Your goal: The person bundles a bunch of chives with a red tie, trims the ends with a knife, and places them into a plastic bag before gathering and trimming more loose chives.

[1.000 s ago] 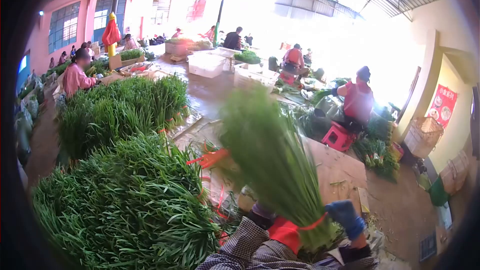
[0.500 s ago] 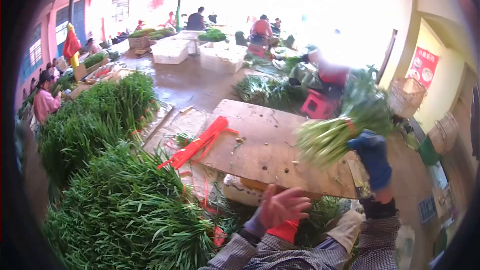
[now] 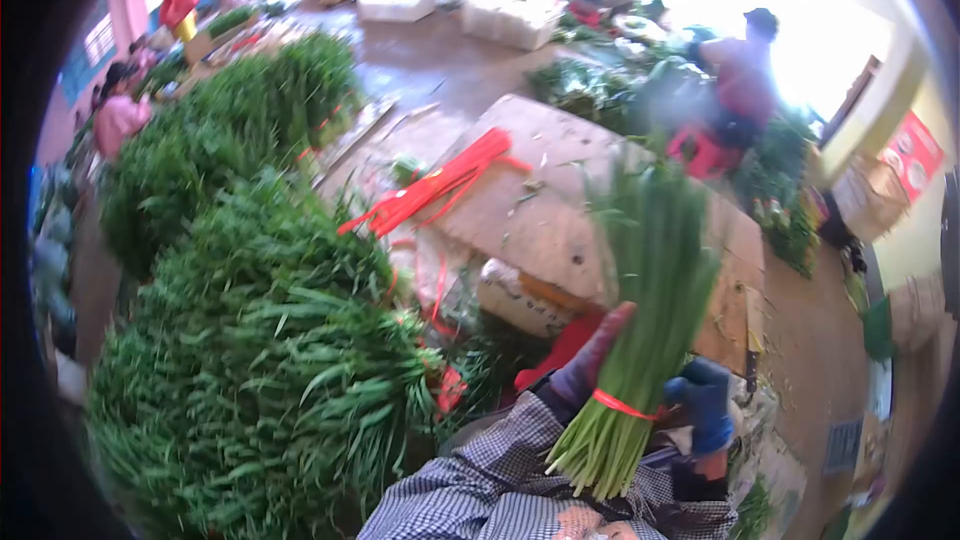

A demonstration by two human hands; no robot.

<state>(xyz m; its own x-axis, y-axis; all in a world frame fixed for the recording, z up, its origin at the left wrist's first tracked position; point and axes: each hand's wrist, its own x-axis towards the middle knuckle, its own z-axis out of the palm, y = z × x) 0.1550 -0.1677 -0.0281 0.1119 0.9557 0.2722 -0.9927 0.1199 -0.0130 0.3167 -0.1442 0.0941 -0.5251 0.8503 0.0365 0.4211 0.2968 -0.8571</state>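
Observation:
A bunch of long green chives (image 3: 650, 270) stands upright in front of me, its cut stem ends pointing down and its leaf tops blurred. Round its lower stems runs a red tie (image 3: 622, 405). My left hand (image 3: 588, 365), in a purplish glove, grips the bunch from the left; its thumb points up along the stems and the other fingers are hidden behind. My blue-gloved right hand (image 3: 703, 405) is closed at the bunch's right side, level with the tie. Its fingertips are partly hidden.
A wooden board (image 3: 560, 200) lies beyond the bunch, with red strips (image 3: 450, 180) on its left end. Large heaps of chives (image 3: 250, 360) fill the left. Further back are white foam boxes (image 3: 510, 15) and a seated person (image 3: 745, 80) on a pink stool (image 3: 705, 152).
The bunch has come from over the board's right side to close before my body, and is now upright. My left hand, free before, now grips it. The view has tilted down.

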